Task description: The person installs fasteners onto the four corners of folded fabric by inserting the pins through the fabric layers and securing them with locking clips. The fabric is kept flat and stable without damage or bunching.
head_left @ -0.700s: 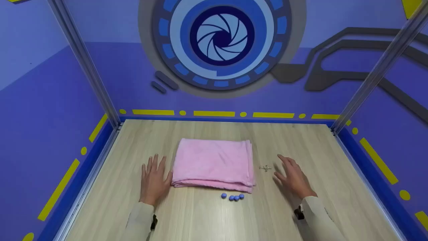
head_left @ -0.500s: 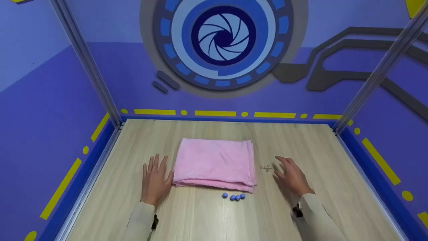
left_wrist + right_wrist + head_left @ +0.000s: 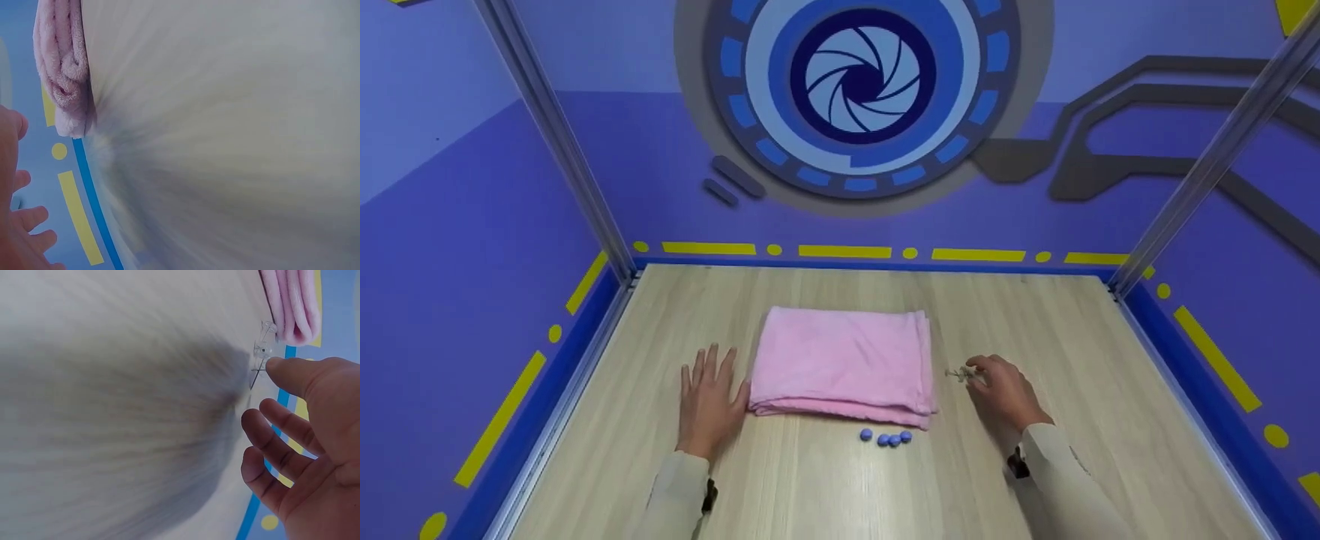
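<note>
A folded pink towel point(image 3: 844, 364) lies mid-table. Beside its left edge, my left hand point(image 3: 710, 409) has its fingers spread straight, the thumb at the towel's side; whether they touch is hard to tell. To the towel's right is a small group of clear push pins point(image 3: 960, 373). My right hand point(image 3: 1006, 390) is over their right side, thumb and forefinger bent with a gap between them. In the right wrist view, the thumb tip is close to the clear pins point(image 3: 262, 349), and the other fingers are loosely bent. The forefinger is hidden there.
Several small blue round pieces point(image 3: 889, 439) lie in front of the towel's near right edge. The wooden table point(image 3: 810, 487) is bordered by purple-blue walls at the back and both sides. Metal posts point(image 3: 1200, 157) stand at the back corners.
My right hand has moved left to the push pins, its thumb and forefinger coming nearer each other. The left hand, the towel and the blue pieces have stayed in place.
</note>
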Demonstrator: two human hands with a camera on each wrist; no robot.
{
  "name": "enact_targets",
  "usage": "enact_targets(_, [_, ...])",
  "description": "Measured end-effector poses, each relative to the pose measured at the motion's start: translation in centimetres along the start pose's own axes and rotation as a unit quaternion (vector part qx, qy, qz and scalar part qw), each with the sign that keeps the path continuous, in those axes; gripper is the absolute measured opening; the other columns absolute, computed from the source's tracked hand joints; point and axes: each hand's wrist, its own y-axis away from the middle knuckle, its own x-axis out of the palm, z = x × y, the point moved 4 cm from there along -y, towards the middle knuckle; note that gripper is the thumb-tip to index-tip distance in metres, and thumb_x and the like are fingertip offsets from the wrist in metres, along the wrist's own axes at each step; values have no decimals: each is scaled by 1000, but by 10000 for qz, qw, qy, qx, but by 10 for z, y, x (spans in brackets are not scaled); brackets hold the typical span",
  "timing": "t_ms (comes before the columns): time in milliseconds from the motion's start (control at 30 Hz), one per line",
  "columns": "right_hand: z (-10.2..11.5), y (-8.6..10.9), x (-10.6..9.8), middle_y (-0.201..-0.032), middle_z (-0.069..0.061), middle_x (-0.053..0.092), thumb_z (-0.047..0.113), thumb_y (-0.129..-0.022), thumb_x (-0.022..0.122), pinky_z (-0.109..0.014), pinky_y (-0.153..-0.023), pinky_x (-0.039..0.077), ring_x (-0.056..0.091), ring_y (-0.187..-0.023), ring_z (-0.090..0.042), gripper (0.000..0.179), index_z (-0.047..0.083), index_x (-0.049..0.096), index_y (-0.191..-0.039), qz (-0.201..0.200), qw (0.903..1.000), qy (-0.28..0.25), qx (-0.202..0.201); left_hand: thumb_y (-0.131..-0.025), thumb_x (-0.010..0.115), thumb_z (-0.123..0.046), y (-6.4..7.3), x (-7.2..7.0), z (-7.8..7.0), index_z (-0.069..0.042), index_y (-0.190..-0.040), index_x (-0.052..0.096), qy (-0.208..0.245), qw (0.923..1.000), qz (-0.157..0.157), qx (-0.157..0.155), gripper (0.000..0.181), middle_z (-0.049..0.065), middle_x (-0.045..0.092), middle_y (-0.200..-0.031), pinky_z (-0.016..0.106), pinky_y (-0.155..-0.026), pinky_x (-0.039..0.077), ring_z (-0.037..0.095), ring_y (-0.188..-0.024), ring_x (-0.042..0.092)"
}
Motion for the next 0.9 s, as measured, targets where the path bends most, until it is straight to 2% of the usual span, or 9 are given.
enact_targets(167, [2,-4,4,-106,-11,69,10,-96,69,-53,-83,56,67,-97,-29,29,6,70,-124,4,10000,40,-45,-96,70,-32,2,-1,-1,-8,-151,51,60,10000,-47,-16,63,23,40,-159,65,-121,17,44,-149,30])
enact_targets(400, [5,-9,8,-95,-7,66,8,-97,70,-46,-71,57,64,-83,-22,22,7,73,-119,-41,9998,105,-170,-96,71,-32,4,0,-1,-7,-149,53,68,10000,-53,37,62,25,43,-156,67,-119,19,46,-147,33])
enact_targets(633, [3,-12,13,-92,-4,64,8,-96,70,-44,-70,56,62,-81,-19,16,9,75,-111,86,9997,216,-98,-99,66,-36,6,2,1,-9,-151,51,1,9996,244,-113,61,23,40,-159,65,-121,16,44,-150,29])
enact_targets(900, [5,-19,15,-89,-3,65,3,-94,69,-42,-69,56,59,-77,-17,11,8,77,-101,56,9995,265,-137,-99,67,-35,8,0,1,-8,-149,54,-71,9997,202,-151,58,23,42,-157,65,-121,17,44,-149,30])
